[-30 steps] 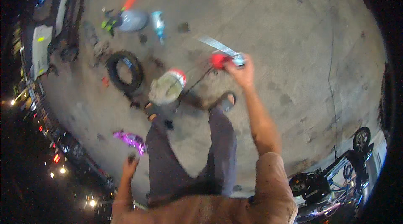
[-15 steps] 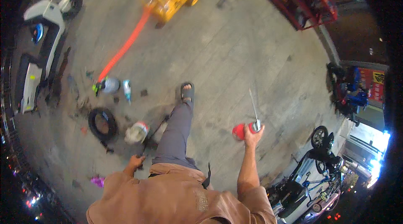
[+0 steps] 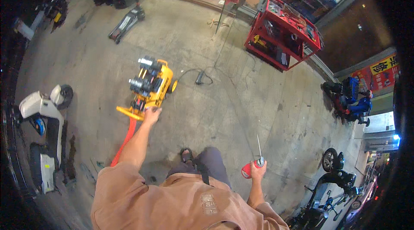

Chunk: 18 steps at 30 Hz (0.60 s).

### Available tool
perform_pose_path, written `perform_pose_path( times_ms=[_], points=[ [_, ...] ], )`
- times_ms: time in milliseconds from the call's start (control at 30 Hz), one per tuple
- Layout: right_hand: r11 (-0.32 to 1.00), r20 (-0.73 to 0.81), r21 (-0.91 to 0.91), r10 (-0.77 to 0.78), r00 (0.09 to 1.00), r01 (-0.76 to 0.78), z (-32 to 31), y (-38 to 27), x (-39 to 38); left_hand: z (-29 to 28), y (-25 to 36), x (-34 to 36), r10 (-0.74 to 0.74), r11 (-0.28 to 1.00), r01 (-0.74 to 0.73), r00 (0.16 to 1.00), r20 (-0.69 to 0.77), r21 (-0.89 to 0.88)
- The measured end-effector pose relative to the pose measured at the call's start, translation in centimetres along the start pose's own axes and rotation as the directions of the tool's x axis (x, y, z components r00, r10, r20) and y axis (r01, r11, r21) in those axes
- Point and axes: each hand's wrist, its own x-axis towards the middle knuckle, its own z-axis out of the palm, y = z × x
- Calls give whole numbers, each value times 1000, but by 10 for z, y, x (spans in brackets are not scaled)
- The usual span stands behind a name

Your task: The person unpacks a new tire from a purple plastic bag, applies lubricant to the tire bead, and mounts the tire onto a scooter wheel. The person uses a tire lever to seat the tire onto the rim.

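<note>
My right hand [image 3: 258, 170] is wrapped round a red oil can [image 3: 246, 171] with a long thin metal spout [image 3: 259, 146] pointing forward. My left arm reaches forward, and my left hand [image 3: 152, 115] overlaps the near end of a yellow air compressor [image 3: 163, 87]. Its fingers look stretched out, with nothing visible in them; whether they touch the compressor I cannot tell. A coiled orange-red hose [image 3: 128, 137] runs from the compressor back under my left arm.
A red tool cart [image 3: 280, 40] stands at the far right. Black cable [image 3: 210, 76] lies across the floor beyond the compressor. A floor jack [image 3: 126, 25] is at the back left. A white scooter [image 3: 41, 103] stands left, a black motorcycle [image 3: 332, 182] right.
The view has shifted forward, nearer the compressor. My left hand has moved from low beside my leg up to the compressor. The tyre and bucket have left view. My right hand keeps the oil can.
</note>
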Motion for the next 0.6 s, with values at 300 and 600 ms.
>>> perform_pose_path(
  times_ms=[300,600],
  points=[
    [998,19,-48,31,999,-30,171,-121,248,126,157,244,-95,991,67,963,254,120],
    [971,77,151,174,982,-184,235,-320,462,118,282,506,-63,967,34,992,109,253]
  ],
)
